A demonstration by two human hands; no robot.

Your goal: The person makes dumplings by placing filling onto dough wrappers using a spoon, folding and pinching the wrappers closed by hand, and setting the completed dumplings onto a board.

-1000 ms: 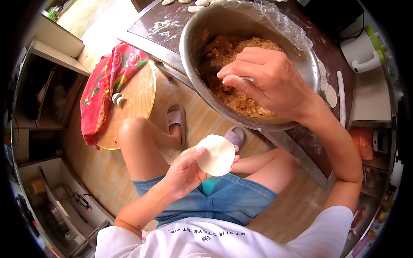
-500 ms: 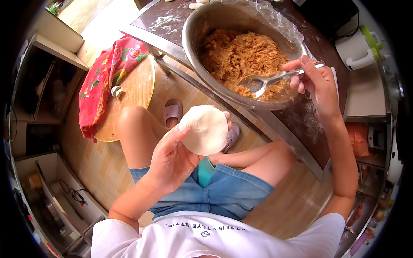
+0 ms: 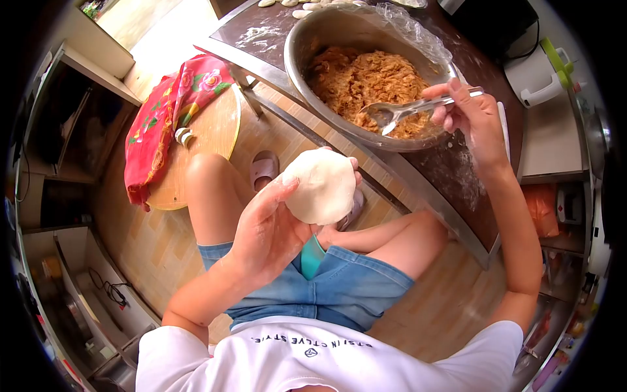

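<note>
Resting on the table [image 3: 457, 186], the metal bowl [image 3: 333, 32] puts its mixture [image 3: 366, 78] within reach. The left hand [image 3: 268, 222] supports the dough round [image 3: 320, 187] from beneath, leaving its face exposed; the right hand [image 3: 480, 124] grips the spoon [image 3: 405, 110] by its handle.

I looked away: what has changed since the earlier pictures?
The right hand has drawn back rightward from over the filling, exposing the spoon. The left hand has moved the dough round higher in view. Both keep hold; the bowl stays on the table.
</note>
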